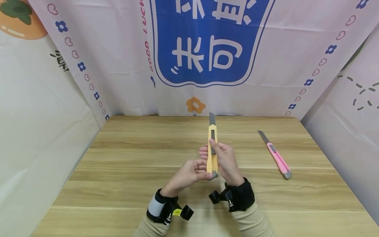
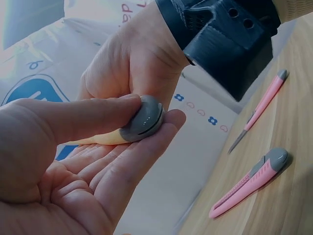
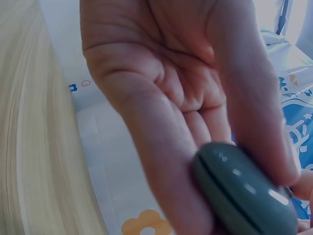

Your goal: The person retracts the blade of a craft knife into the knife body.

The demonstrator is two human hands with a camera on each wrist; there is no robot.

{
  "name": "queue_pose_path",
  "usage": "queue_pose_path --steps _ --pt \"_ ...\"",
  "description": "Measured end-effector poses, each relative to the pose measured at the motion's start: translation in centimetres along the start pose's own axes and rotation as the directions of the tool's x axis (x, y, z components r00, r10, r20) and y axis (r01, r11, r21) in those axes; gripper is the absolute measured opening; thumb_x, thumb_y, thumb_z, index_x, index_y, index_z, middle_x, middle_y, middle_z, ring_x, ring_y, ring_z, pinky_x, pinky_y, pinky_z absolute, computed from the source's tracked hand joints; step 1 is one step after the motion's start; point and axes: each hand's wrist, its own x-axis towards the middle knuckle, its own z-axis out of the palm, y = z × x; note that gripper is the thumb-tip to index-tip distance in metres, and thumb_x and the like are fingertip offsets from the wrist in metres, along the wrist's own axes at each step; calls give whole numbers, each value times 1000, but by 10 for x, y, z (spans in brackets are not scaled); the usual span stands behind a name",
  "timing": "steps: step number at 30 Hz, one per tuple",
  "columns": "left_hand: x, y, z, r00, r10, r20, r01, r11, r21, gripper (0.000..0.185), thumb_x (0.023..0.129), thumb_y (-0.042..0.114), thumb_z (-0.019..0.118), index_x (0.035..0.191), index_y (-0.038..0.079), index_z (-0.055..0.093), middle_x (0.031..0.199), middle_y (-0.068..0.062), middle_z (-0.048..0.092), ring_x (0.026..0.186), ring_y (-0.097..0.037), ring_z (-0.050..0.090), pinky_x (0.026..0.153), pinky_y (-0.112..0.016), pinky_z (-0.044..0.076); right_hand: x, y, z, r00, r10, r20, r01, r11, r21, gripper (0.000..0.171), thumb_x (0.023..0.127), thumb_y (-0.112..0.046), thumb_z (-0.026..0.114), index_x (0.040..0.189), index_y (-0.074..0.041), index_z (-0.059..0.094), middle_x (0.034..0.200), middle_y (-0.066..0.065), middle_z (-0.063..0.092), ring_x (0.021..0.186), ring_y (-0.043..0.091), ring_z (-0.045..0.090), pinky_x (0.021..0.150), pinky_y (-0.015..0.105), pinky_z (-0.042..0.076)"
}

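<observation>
A yellow utility knife (image 1: 211,163) is held between both hands, its blade (image 1: 212,119) out and pointing toward the back wall. My right hand (image 1: 228,161) grips the handle from the right, thumb on the dark slider. The left hand (image 1: 190,171) pinches the knife's lower end. In the left wrist view, the grey end cap (image 2: 143,120) sits between thumb and fingers. Seen end-on in the right wrist view, that cap (image 3: 239,188) hides the handle behind it.
A pink utility knife (image 1: 278,159) lies on the wooden table (image 1: 133,164) to the right, blade out. Another pink knife (image 2: 249,186), no blade showing, lies on the tabletop in the left wrist view. A printed white cloth (image 1: 124,79) hangs along the table's back edge.
</observation>
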Motion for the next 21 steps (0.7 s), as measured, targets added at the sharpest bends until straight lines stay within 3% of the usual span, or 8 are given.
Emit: queue_pose_path --steps 10,16,21 --pt "0 1 1 1000 -6 -15 5 1000 -23 40 88 4 67 124 -9 56 116 -29 67 97 -13 71 85 -22 61 0 -3 -5 999 -32 -31 31 999 -6 48 100 -33 52 118 12 57 77 -4 75 77 12 75 82 35 63" --pt "1 1 3 1000 1 -26 -2 1000 -23 38 87 2 67 122 -10 57 113 -29 67 92 -9 70 82 -20 61 2 -3 -5 999 -28 -34 29 999 20 49 99 -33 54 117 13 56 77 -2 75 77 13 75 79 34 63" --pt "0 0 4 999 -1 -32 1 1000 2 37 87 4 68 120 -9 59 111 -28 68 90 -7 70 82 -20 61 3 -1 -4 996 7 -89 -6 1000 7 53 97 -39 55 110 12 59 72 -1 74 71 12 74 71 31 64"
